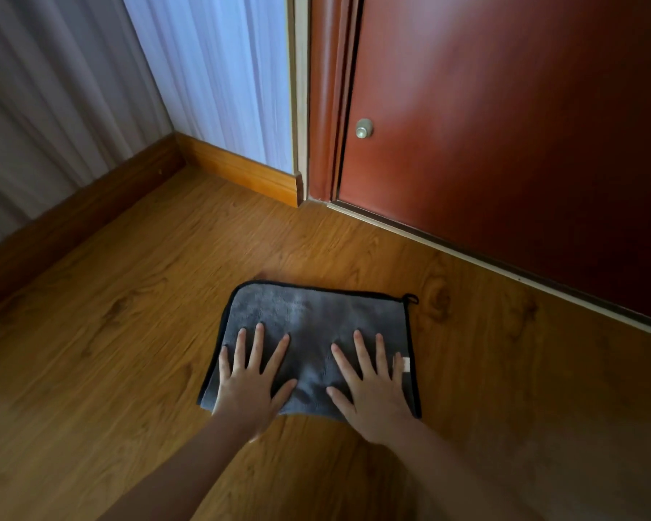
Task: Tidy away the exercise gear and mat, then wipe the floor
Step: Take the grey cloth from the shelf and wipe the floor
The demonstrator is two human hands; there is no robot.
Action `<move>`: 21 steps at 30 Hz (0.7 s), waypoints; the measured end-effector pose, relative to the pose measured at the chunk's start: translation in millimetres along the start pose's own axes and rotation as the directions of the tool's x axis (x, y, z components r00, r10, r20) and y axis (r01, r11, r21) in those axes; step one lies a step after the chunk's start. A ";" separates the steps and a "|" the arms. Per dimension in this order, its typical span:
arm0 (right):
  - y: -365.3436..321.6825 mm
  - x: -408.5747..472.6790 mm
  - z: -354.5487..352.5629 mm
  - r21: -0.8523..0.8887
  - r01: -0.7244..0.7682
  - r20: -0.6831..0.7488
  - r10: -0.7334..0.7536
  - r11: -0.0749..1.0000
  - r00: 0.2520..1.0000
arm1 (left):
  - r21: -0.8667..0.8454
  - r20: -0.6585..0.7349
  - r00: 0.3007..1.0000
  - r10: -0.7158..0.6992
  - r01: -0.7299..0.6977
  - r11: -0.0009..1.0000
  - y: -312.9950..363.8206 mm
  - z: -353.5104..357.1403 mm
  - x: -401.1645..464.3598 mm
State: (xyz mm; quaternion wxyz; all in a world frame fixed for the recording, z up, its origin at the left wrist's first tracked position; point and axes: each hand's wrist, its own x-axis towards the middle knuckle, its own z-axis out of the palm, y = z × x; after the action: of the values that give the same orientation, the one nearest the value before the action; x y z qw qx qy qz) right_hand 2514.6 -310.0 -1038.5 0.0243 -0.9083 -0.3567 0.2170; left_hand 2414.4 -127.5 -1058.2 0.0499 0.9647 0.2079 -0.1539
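Just my left hand (247, 385) and right hand (373, 392) here, both forearms bare, with short plain nails and fairly slim fingers.

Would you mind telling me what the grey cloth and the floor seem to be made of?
Grey cloth: apparently microfibre, soft matte nap, black stitched edging. Floor: wood-look planks, perhaps laminate or vinyl, with printed-looking grain, knots and a slight sheen.

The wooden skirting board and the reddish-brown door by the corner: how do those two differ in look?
The wooden skirting board is a low, honey-coloured strip with visible grain running along the wall's foot; the reddish-brown door is a tall, smooth, darker panel. The door carries a small round metal knob, while the skirting board carries no fitting. Both stand upright and meet the wood-grain floor.
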 end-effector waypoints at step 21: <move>82.3 -101.3 41.6 0.072 -0.363 -0.115 0.369 0.929 0.922 | -0.100 0.081 0.981 0.175 -0.166 0.981 117.2 21.6 -41.8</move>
State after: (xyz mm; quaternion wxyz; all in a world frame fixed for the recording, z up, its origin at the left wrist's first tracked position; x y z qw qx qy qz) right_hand 2484.0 -442.5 -1054.3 0.0284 -0.9700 -0.1732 0.1683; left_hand 2421.0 -253.6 -1061.6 0.1172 0.9677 0.1290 -0.1823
